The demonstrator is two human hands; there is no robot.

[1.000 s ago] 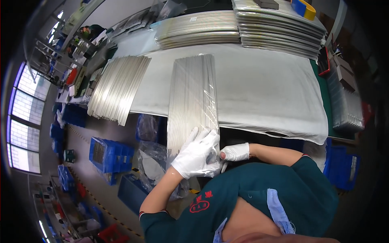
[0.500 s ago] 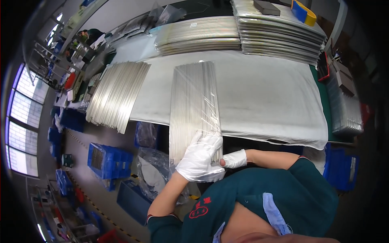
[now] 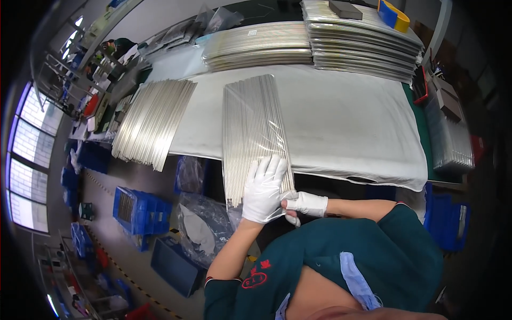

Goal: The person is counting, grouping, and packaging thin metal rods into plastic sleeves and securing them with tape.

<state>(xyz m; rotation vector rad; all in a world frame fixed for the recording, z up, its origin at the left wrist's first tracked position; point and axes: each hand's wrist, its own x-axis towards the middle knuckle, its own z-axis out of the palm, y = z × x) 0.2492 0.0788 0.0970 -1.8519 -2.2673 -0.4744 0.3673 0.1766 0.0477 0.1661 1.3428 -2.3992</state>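
A flat row of thin silvery metal tubes (image 3: pixel 250 122) lies in a clear plastic bag (image 3: pixel 271 96), reaching from the white-covered table over its near edge toward me. My left hand (image 3: pixel 264 189), in a white glove, rests flat on the near end of the bagged tubes with its fingers stretched out. Just right of it, my right hand (image 3: pixel 306 205) is closed at the near corner of the bag, pinching the plastic; bare fingertips show out of its glove. Part of its grip is hidden by my left hand.
Loose metal tubes (image 3: pixel 154 122) lie on the left of the white-covered table (image 3: pixel 346 128). Stacks of bagged tubes (image 3: pixel 362 48) stand at the back, with a grey block (image 3: pixel 345 9) and a blue-yellow tape ring (image 3: pixel 393 16) on top. Blue crates (image 3: pixel 141 210) sit on the floor at left.
My left hand has turned and slid up the bagged tubes, its fingers now lying flat. The bundle has moved slightly away from me. My right hand has shifted its fingers at the bag's corner.
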